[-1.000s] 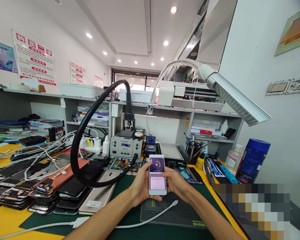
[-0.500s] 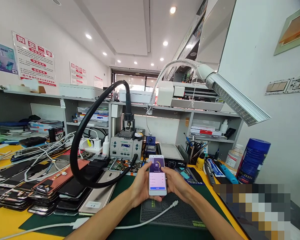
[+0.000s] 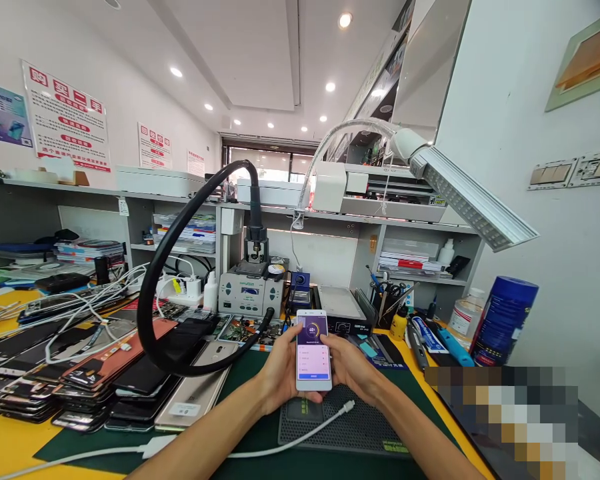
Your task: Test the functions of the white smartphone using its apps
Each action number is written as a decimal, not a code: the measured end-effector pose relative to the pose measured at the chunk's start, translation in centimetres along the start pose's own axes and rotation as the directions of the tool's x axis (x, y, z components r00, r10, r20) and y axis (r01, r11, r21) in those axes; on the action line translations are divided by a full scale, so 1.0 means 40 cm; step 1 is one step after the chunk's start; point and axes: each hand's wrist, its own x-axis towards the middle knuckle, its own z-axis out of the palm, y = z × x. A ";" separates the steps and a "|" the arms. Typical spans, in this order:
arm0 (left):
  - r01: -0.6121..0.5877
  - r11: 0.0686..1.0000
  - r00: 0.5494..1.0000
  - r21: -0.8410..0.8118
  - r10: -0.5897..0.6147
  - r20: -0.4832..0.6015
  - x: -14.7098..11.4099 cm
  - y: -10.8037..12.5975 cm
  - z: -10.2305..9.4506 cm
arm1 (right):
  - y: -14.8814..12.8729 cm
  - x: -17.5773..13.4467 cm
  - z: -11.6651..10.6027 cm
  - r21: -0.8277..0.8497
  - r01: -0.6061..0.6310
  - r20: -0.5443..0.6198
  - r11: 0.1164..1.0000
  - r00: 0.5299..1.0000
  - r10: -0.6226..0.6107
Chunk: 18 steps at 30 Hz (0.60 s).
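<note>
A white smartphone [image 3: 314, 365] is held upright in both hands above the bench, its lit screen facing me. The display has a purple top with a round gauge and a light list below. My left hand [image 3: 281, 365] wraps the phone's left side, thumb along the edge. On the right side, my right hand [image 3: 351, 363] grips it, with its thumb over the screen's edge. Fingers behind the phone are mostly hidden. Below lies a dark perforated mat [image 3: 370, 421], with a white charging cable [image 3: 300, 443] running across it, its plug lying free.
Stacks of phones and phone parts [image 3: 95, 373] fill the left. A thick black hose [image 3: 147, 293] loops up from the grey hot-air station [image 3: 245, 293]. At right stand a blue can [image 3: 505, 320], a clear bottle [image 3: 465, 317] and tools. A lamp [image 3: 480, 197] hangs overhead.
The gauge number on the phone's screen has risen from about 35 to about 40. Both hands keep the same hold; the whole view has shifted very slightly.
</note>
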 end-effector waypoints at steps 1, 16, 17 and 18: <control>0.000 1.000 1.000 -0.002 0.000 -0.001 0.000 0.000 0.000 | -0.001 -0.001 0.001 -0.003 -0.003 -0.005 1.000 1.000 0.003; -0.005 1.000 1.000 0.020 0.005 -0.007 -0.001 0.001 0.000 | -0.003 -0.005 0.003 -0.018 -0.005 -0.019 1.000 1.000 0.005; -0.004 1.000 1.000 0.019 0.004 -0.004 -0.001 0.001 0.000 | -0.004 -0.005 0.003 -0.024 -0.006 -0.020 1.000 1.000 0.006; -0.005 1.000 1.000 0.018 0.005 -0.005 -0.001 0.001 0.000 | -0.004 -0.006 0.003 -0.030 -0.006 -0.020 1.000 1.000 0.006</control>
